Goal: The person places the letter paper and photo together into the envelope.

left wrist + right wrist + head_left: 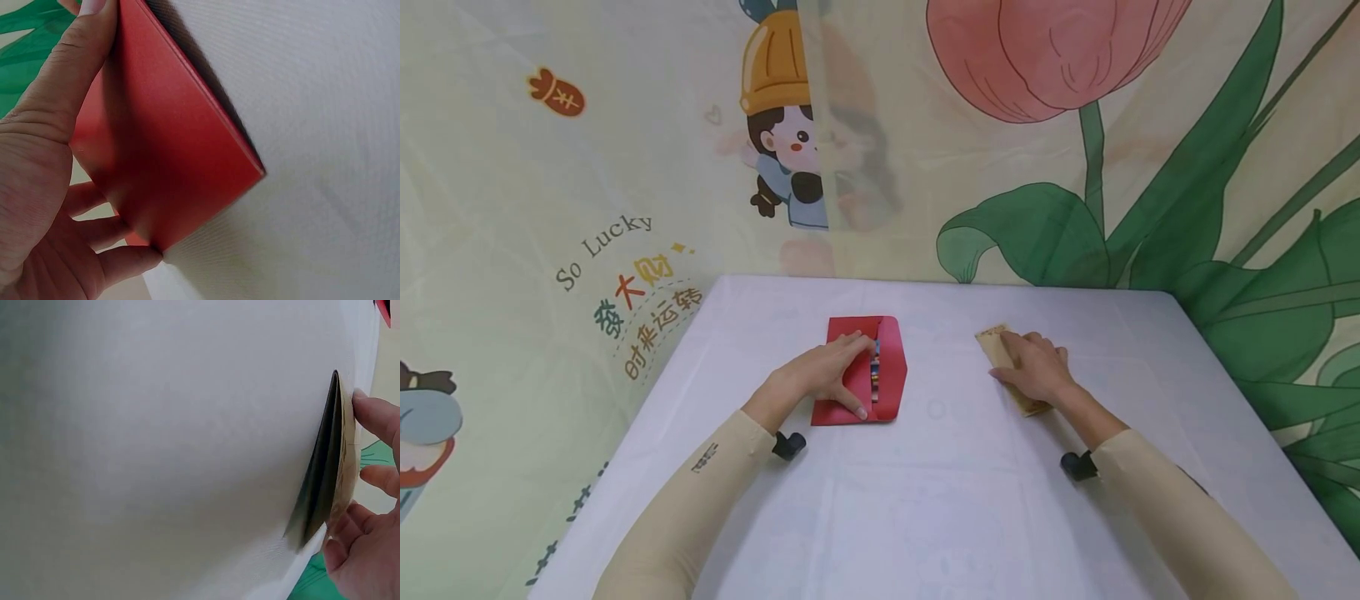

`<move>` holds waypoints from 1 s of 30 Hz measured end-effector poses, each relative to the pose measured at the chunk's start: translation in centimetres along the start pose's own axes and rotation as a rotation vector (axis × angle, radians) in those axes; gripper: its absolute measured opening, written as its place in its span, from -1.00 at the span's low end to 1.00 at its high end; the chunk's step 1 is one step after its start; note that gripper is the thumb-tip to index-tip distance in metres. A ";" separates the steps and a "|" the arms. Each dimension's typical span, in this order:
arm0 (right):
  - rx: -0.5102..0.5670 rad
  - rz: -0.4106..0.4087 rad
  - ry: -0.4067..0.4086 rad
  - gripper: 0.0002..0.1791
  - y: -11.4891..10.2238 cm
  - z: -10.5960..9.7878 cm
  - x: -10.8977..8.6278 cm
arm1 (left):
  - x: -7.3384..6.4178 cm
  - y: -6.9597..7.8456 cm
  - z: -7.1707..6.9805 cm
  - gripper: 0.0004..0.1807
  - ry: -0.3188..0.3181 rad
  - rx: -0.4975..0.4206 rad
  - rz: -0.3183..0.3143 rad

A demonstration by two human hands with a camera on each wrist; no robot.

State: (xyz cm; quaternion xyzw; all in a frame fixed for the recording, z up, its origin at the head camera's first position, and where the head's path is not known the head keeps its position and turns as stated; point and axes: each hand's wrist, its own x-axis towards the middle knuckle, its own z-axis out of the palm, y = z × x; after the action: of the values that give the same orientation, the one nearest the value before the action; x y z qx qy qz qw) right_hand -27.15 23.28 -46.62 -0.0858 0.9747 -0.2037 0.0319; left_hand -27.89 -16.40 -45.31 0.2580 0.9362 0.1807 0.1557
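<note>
On the left part of the table lies a red envelope [850,379], its flap [892,367] unfolded to the right. A multicoloured strip [875,375] shows at its mouth; what it belongs to is hidden. My left hand [831,371] spans the envelope and grips it between thumb and fingers; the left wrist view shows the fingertips at the edge of the red paper [169,144]. To the right, my right hand [1037,362] holds a folded tan paper [996,337] with printed ends. In the right wrist view its layers stand slightly apart, dark inside.
A white cloth covers the table [925,500]. Behind it hangs a printed backdrop [880,150] with a large tulip and a cartoon figure. Dark wrist devices [1078,467] sit beneath both forearms.
</note>
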 end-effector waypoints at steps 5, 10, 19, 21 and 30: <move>0.090 0.033 -0.020 -0.09 0.1 0.1 0.2 | 0.1 0.0 -0.1 0.13 0.001 0.005 -0.006; 0.183 0.037 -0.035 -0.07 0.2 0.1 0.4 | 0.1 0.1 -0.1 0.13 0.001 0.013 -0.004; 0.428 0.096 -0.031 -0.23 0.2 0.5 0.9 | 0.1 0.2 0.0 0.13 0.006 0.014 0.002; 0.488 0.117 -0.026 -0.23 -0.1 0.4 1.0 | 0.1 0.2 0.0 0.14 0.006 0.016 0.001; 0.572 0.108 -0.025 -0.19 -0.7 0.2 1.0 | 0.2 0.0 0.2 0.14 0.006 0.021 -0.005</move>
State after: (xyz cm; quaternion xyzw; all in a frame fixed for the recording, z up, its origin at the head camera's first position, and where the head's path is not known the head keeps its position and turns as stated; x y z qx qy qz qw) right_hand -28.02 22.38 -46.58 -0.0240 0.8804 -0.4672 0.0778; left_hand -28.03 -16.23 -45.53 0.2566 0.9392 0.1714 0.1508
